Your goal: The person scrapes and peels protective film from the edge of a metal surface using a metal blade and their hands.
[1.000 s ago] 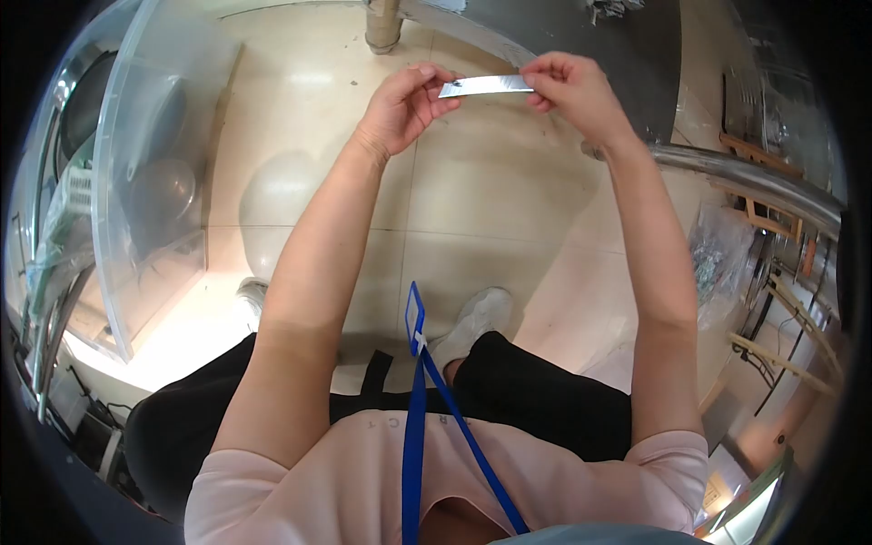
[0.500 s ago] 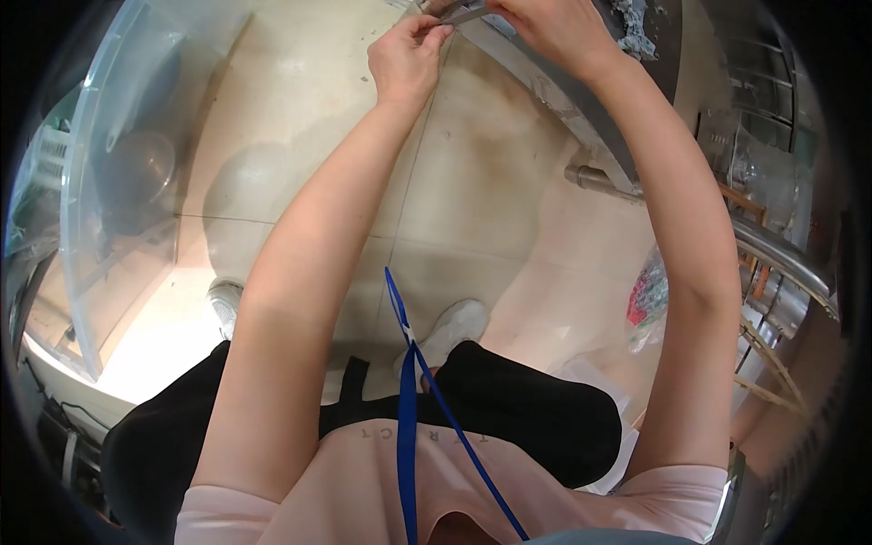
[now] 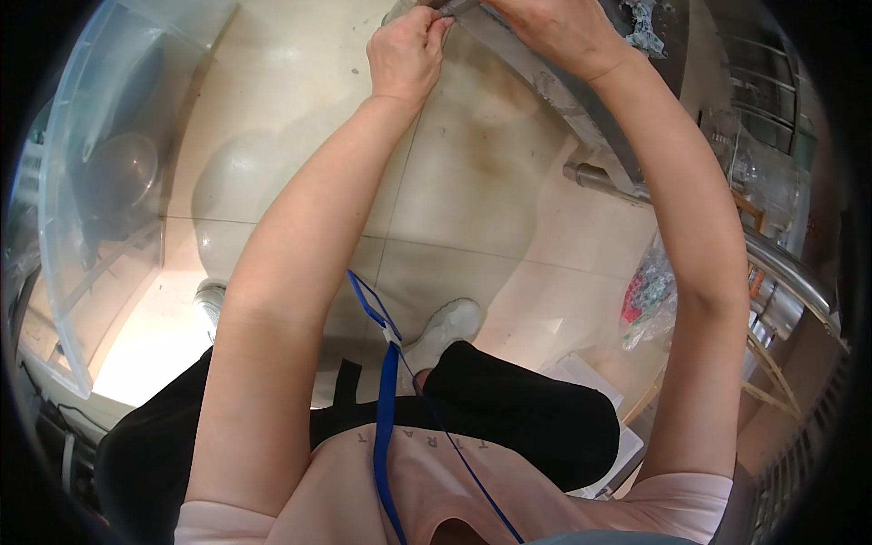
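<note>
At the top edge of the view my left hand (image 3: pixel 404 56) is closed, its thumb and fingers pinching the end of a thin grey strip (image 3: pixel 461 7). My right hand (image 3: pixel 561 34) is at the other end of this strip, with its fingers curled and partly cut off by the frame. Both arms stretch forward over the floor. Just under the hands runs the pale, scuffed side of a dark grey work surface (image 3: pixel 545 86). What the strip belongs to lies beyond the frame, so its kind cannot be made out.
A crumpled patterned scrap (image 3: pixel 644 32) lies on the dark surface. On the left stands a clear plastic bin (image 3: pixel 54 227). To the right are a metal pipe (image 3: pixel 599 180), a clear bag with red and green contents (image 3: pixel 649 291) and a metal rail (image 3: pixel 795 268). A blue lanyard (image 3: pixel 385 409) hangs from my neck.
My left hand has tilted and risen slightly, with its fingers closer to the top edge. The right hand has also shifted up a little. The lanyard has swung left.
</note>
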The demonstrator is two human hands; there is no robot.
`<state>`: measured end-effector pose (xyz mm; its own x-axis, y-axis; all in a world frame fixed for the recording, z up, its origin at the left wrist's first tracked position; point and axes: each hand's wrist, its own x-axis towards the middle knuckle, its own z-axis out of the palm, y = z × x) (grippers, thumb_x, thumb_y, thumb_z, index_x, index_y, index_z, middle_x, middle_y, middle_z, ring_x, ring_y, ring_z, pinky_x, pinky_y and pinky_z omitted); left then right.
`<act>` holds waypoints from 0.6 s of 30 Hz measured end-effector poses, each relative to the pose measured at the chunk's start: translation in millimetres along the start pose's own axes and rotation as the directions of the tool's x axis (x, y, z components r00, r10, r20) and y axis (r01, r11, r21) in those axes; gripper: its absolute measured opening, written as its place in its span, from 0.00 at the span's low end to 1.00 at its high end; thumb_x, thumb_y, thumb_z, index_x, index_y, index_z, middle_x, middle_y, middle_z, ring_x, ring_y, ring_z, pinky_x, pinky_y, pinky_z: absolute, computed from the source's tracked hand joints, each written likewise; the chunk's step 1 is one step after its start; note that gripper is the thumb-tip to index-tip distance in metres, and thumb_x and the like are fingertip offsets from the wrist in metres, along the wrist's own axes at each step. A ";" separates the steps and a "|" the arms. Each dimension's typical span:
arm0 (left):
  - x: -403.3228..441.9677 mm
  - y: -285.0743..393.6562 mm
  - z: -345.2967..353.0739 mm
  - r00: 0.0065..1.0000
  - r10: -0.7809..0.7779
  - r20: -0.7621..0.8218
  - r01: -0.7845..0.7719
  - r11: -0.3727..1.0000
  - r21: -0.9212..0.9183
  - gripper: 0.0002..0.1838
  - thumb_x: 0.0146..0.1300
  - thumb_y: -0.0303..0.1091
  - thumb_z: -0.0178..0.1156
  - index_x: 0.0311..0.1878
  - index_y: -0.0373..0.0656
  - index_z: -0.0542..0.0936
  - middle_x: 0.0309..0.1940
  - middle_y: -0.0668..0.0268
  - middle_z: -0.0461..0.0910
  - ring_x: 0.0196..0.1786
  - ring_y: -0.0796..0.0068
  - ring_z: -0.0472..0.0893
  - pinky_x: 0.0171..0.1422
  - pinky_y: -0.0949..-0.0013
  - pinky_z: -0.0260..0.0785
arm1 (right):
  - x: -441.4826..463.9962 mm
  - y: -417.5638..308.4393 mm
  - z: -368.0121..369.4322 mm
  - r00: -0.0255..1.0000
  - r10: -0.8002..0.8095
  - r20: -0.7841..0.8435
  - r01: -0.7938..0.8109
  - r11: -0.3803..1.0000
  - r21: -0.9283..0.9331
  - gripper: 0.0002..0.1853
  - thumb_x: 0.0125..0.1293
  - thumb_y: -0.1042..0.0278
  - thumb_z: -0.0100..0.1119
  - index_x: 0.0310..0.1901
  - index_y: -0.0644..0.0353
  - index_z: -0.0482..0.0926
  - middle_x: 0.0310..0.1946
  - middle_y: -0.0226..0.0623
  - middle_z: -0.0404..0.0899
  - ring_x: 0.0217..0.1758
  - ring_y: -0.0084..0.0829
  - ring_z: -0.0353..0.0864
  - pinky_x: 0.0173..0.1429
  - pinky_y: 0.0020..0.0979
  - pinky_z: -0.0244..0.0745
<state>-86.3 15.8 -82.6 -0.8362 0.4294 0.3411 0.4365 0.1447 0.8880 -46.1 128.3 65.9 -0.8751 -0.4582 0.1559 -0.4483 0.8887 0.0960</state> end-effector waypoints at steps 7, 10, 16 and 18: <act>1.6 -6.4 3.1 0.999 0.035 -0.001 -0.035 0.997 0.067 0.08 0.53 0.38 0.59 0.27 0.43 0.77 0.20 0.61 0.76 0.24 0.60 0.75 0.30 0.64 0.67 | 0.1 0.6 1.3 0.999 0.035 -0.001 -0.035 0.997 0.069 0.05 0.50 0.75 0.48 0.31 0.60 0.71 0.25 0.38 0.71 0.29 0.37 0.75 0.30 0.32 0.71; 4.7 -10.7 1.9 0.999 0.023 0.031 -0.023 1.000 -0.001 0.09 0.52 0.39 0.59 0.27 0.44 0.77 0.22 0.61 0.77 0.26 0.58 0.75 0.30 0.63 0.67 | -1.9 -0.1 2.9 0.997 0.079 -0.026 -0.075 0.989 0.129 0.06 0.51 0.75 0.50 0.33 0.60 0.72 0.26 0.38 0.73 0.30 0.38 0.76 0.31 0.33 0.72; 9.2 -16.0 -0.5 0.995 0.026 0.096 -0.023 0.999 -0.037 0.08 0.52 0.38 0.59 0.27 0.44 0.78 0.23 0.60 0.77 0.26 0.58 0.76 0.31 0.64 0.68 | -3.5 1.2 6.1 0.991 0.128 -0.044 -0.118 0.976 0.182 0.07 0.51 0.75 0.51 0.34 0.60 0.72 0.27 0.38 0.74 0.30 0.39 0.76 0.31 0.33 0.72; 10.9 -18.1 -0.6 0.980 0.074 0.182 -0.066 0.997 -0.046 0.08 0.51 0.38 0.59 0.27 0.44 0.79 0.24 0.60 0.77 0.27 0.58 0.76 0.32 0.63 0.68 | -4.3 1.7 10.7 0.988 0.113 -0.106 -0.091 0.976 0.199 0.06 0.50 0.74 0.51 0.32 0.60 0.72 0.25 0.39 0.73 0.28 0.39 0.76 0.30 0.34 0.71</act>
<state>-103.6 17.4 -94.8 -0.7271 0.5944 0.3436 0.4752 0.0745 0.8767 -45.0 131.9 54.9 -0.8960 -0.3534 0.2688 -0.3943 0.9117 -0.1157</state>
